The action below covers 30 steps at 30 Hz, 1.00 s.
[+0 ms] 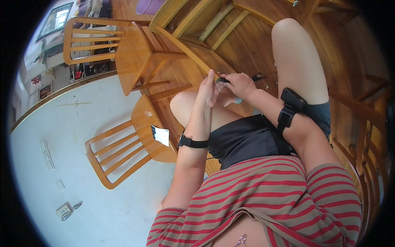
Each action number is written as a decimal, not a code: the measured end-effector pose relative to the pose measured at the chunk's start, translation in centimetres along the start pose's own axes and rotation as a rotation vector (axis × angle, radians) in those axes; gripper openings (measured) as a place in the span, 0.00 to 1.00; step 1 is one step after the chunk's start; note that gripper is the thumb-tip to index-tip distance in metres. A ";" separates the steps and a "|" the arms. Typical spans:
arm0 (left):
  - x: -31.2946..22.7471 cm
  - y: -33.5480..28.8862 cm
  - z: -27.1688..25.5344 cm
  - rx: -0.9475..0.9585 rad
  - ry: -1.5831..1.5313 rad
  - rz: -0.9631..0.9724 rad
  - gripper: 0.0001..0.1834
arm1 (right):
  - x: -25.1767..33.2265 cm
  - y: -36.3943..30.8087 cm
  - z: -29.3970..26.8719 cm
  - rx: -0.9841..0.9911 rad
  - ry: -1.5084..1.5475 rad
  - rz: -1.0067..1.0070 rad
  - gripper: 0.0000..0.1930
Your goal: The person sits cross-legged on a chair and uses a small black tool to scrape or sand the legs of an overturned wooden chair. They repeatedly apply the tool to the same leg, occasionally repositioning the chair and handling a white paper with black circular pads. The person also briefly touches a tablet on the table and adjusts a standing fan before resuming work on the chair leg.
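My right hand is closed, its fingers pinching a small black object whose kind I cannot make out. Close beside it is my left hand, thumb stretched up and apart from the fingers, which point toward the black object. Both hands are above my lap, near the curved edge of a wooden piece of furniture. A dark, thin item shows just beyond my right hand; what it is stays unclear.
Two wooden chairs stand at the left, the nearer holding a white paper or cloth. Behind them runs a pale wall. A purple tub is at the far side. More curved wooden furniture is at the right.
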<state>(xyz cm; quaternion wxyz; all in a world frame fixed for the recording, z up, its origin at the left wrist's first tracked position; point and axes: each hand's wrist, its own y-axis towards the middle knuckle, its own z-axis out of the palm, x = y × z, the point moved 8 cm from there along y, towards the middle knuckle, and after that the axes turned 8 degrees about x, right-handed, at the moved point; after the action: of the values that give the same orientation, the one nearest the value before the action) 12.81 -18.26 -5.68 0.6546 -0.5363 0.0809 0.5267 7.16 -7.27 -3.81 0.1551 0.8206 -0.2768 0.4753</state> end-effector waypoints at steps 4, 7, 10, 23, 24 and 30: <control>0.1 -0.1 -0.5 -0.047 0.029 0.005 0.22 | 0.2 0.5 0.8 0.095 -0.169 0.026 0.14; -0.1 -0.2 -0.3 -0.027 0.007 0.018 0.22 | 0.4 0.6 0.8 0.077 -0.184 -0.037 0.14; 0.0 0.0 0.1 -0.001 -0.048 0.002 0.22 | 0.3 0.2 0.0 -0.056 -0.021 -0.087 0.14; 0.2 -0.1 -0.2 -0.068 -0.002 0.012 0.23 | 1.1 0.5 -0.1 -0.030 -0.262 -0.107 0.11; 0.2 -0.1 -0.1 -0.060 -0.013 0.001 0.23 | 0.8 0.4 -0.2 -0.047 -0.191 -0.097 0.11; 0.1 0.0 -0.3 -0.061 0.021 0.004 0.23 | 0.8 0.1 0.2 -0.090 -0.185 -0.088 0.09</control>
<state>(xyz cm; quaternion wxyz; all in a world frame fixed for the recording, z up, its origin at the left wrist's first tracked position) 12.95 -18.45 -5.90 0.6360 -0.5614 0.0724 0.5245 7.57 -7.73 -3.27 0.1861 0.8645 -0.2747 0.3775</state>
